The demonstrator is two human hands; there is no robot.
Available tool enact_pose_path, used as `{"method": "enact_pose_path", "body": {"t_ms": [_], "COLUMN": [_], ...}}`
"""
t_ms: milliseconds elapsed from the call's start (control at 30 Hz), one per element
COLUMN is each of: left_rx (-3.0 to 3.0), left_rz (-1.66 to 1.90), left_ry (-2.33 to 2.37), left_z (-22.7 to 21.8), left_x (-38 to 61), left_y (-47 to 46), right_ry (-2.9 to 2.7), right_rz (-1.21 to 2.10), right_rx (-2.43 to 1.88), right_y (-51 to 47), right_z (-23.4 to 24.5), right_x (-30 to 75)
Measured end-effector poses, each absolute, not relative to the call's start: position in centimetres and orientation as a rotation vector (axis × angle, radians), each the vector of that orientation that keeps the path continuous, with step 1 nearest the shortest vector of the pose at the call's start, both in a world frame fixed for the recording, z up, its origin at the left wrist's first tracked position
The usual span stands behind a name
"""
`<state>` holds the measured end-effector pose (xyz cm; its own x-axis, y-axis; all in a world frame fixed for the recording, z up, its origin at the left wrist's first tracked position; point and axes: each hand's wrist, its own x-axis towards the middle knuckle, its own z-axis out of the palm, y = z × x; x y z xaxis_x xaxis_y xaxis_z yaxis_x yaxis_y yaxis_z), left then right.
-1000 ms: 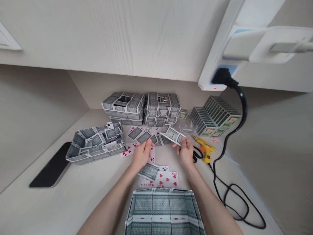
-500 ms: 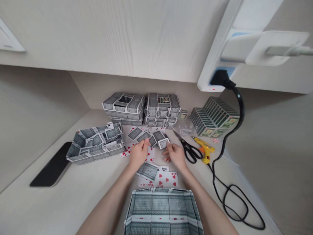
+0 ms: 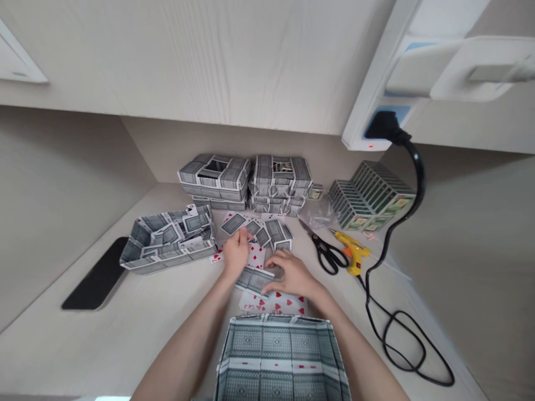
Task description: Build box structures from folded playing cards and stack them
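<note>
My left hand (image 3: 236, 252) is closed in a pinch over the loose playing cards; whatever lies between its fingertips is too small to make out. Beside it, my right hand (image 3: 291, 274) has its thumb and fingers apart, reaching over the right end of a grey-backed card piece (image 3: 252, 279). Underneath that piece lies a face-up strip of heart cards (image 3: 288, 304). More grey-backed folded cards (image 3: 275, 229) are spread just beyond both hands. An open box made of playing cards (image 3: 279, 338) stands close to me, between my forearms.
A card-built tray (image 3: 167, 264) of folded cards stands left, beside a black phone (image 3: 97, 275). Stacked card boxes (image 3: 215, 177) line the back. Black-handled scissors (image 3: 328, 253), a yellow glue gun (image 3: 354, 252), its black cord (image 3: 387, 334) and green-striped card stacks (image 3: 374, 195) are at right.
My right hand has let go of a small folded card at the pile and come back toward me over the grey-backed piece, its fingers spreading. My left hand stays pinched near the same cards.
</note>
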<state>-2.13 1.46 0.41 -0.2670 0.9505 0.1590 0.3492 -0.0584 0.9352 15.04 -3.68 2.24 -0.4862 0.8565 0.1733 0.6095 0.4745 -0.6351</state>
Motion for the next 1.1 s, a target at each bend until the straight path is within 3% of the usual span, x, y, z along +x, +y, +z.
{"method": "enact_pose_path", "body": {"t_ms": [233, 400, 667, 867, 1100], "left_rx": [1.410, 1.477, 1.347, 0.897, 0.786], "left_rz": [1.453, 1.517, 1.090, 1.188, 1.308], "left_ry": [1.585, 1.470, 1.050, 0.899, 0.915], "left_z": [1.0, 1.6, 2.4, 2.6, 2.0], "left_x": [-2.0, -2.6, -2.0, -2.2, -2.0], "left_y": [1.1, 0.9, 0.3, 0.7, 1.2], "right_ry": [-2.179, -1.620, -1.141, -1.710, -2.383], "right_rz": [0.807, 1.111, 1.257, 1.406, 1.050], "right_rx": [-1.246, -1.202, -1.134, -1.161, -1.179], "right_y": [-3.3, -2.6, -2.1, -2.9, -4.3], "right_z": [1.3, 1.1, 1.9, 2.5, 3.2], "right_x": [15.1, 15.6, 16.3, 17.5, 16.8]}}
